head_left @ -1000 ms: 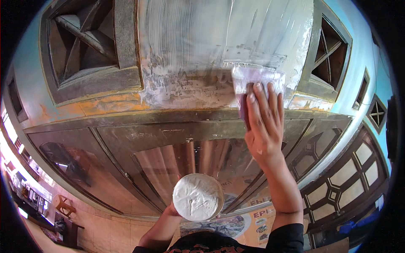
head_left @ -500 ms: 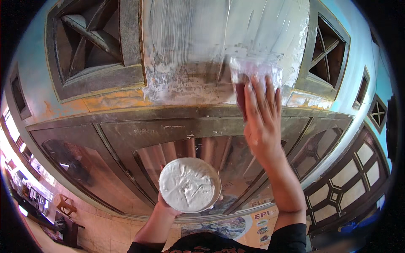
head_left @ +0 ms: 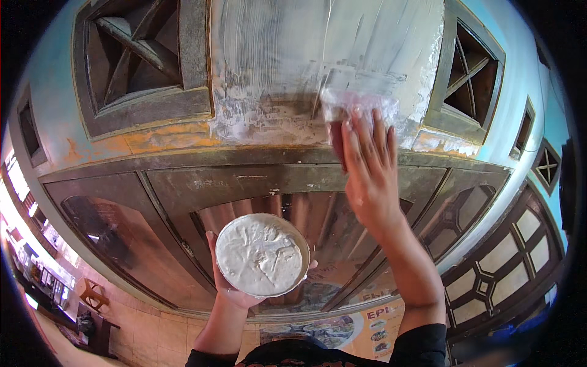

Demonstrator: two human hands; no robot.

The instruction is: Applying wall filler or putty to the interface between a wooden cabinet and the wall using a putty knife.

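Note:
My left hand (head_left: pixel 235 296) holds up a round bowl (head_left: pixel 306 255) from below, its fingers curved around the sides. Thick white putty (head_left: pixel 260 254) fills the bowl close to its rim. Higher up and to the right, my right hand (head_left: pixel 370 162) presses a wide, flat putty spreader (head_left: pixel 337 139) against the wall. The spreader looks dark reddish, with whitish putty smeared along its upper edge, blurred by motion. Around it the wall panel (head_left: pixel 269 58) carries streaky white and grey putty, with darker bare patches low down. My right thumb is largely hidden behind the hand.
Wooden vent frames with crossed bars flank the panel, one at left (head_left: pixel 137 58) and one at right (head_left: pixel 471 76). Below runs a dark wooden beam (head_left: pixel 244 160) over glazed doors (head_left: pixel 116 244). A wooden stool (head_left: pixel 93 293) stands on the tiled floor at lower left.
My right hand and the spreader have slid a little to the left along the wall. The bowl in my left hand has shifted left and slightly up.

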